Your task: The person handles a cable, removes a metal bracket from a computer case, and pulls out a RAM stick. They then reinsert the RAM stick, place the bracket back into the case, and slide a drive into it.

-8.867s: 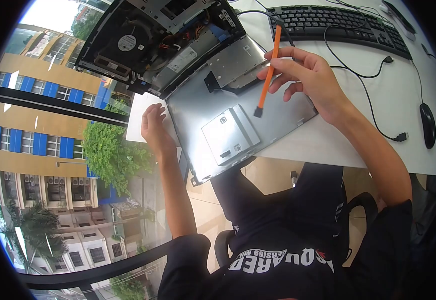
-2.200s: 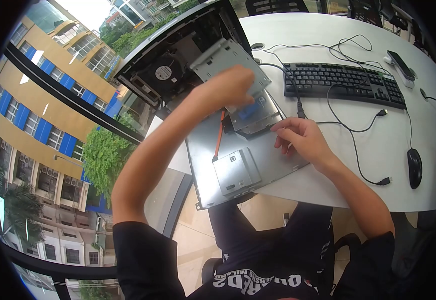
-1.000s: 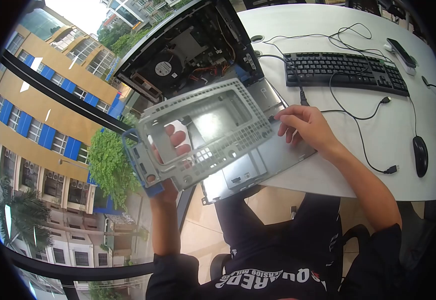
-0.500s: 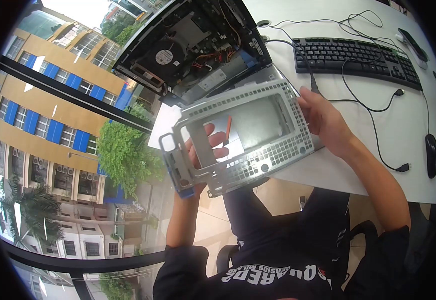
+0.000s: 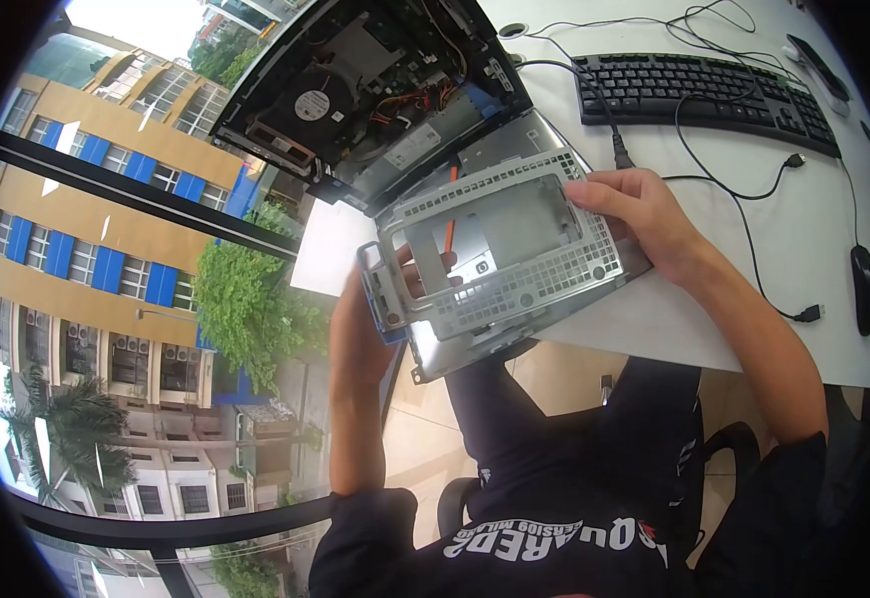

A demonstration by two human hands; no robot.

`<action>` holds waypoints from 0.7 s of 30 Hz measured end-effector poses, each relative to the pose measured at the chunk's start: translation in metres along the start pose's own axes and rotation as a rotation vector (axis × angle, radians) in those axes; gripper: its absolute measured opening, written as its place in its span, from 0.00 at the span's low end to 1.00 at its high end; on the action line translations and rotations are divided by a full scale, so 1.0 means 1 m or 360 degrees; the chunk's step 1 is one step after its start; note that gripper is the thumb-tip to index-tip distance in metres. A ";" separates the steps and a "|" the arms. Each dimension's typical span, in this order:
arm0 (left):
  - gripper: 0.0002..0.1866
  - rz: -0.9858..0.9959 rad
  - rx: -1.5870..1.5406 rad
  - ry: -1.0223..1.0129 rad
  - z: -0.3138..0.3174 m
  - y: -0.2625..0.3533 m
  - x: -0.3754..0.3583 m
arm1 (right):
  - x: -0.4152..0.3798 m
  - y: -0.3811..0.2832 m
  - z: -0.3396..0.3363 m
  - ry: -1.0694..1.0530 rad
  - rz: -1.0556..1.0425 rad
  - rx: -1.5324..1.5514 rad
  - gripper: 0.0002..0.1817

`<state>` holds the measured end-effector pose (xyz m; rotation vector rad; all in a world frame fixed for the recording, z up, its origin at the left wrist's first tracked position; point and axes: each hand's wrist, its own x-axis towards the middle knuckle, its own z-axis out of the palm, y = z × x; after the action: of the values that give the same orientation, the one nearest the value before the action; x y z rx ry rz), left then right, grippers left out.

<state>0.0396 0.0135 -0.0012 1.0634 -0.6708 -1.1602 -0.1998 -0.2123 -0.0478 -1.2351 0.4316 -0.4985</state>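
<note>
A silvery perforated metal drive cage is held between both hands over the table's near edge. My left hand grips its left end beside the blue-edged latch; some of its fingers show through the cage's opening. On the right, my right hand has its thumb on the cage's upper right corner, the other fingers hidden behind. Just beyond stands an opened desktop computer case, its fan and wiring exposed. A flat metal panel lies under the cage, with a slim orange stick-like thing visible through the opening.
On the white table are a black keyboard, a mouse and several loose black cables. A dark handheld object lies at the far right. A window is at the left.
The cage has lowered slightly towards the panel and tilted. My left hand has shifted up and now wraps the cage's left end; my right thumb has come onto its top corner.
</note>
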 end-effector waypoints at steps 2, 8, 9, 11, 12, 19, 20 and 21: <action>0.36 -0.0044 -0.0153 -0.0053 -0.006 0.003 -0.006 | -0.001 -0.001 0.000 0.0015 0.0010 -0.0023 0.27; 0.51 -0.0044 0.0559 -0.0096 0.000 0.010 -0.014 | -0.005 -0.008 0.004 -0.0042 -0.0029 -0.0076 0.26; 0.54 -0.0064 0.0574 -0.0057 0.002 0.010 -0.013 | -0.005 -0.009 0.004 -0.0046 -0.0024 -0.0074 0.26; 0.54 -0.0059 0.0516 -0.0104 -0.002 0.009 -0.010 | -0.005 -0.007 0.004 -0.0045 -0.0054 -0.0100 0.28; 0.55 -0.0057 0.0487 -0.0126 -0.003 0.008 -0.010 | -0.005 -0.007 0.004 -0.0045 -0.0068 -0.0114 0.28; 0.41 0.0204 0.0251 0.0247 -0.052 -0.005 -0.024 | -0.002 -0.010 0.003 -0.0077 0.0000 -0.0083 0.33; 0.36 0.0287 0.0232 0.0342 -0.078 -0.010 -0.028 | 0.001 -0.008 0.004 -0.0079 -0.0088 -0.0027 0.34; 0.30 0.0246 0.0008 0.0398 -0.085 -0.005 -0.029 | 0.006 -0.003 0.004 0.0012 -0.0084 0.0017 0.36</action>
<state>0.1027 0.0670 -0.0357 1.1183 -0.5483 -0.8757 -0.1928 -0.2132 -0.0445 -1.2368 0.4032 -0.5501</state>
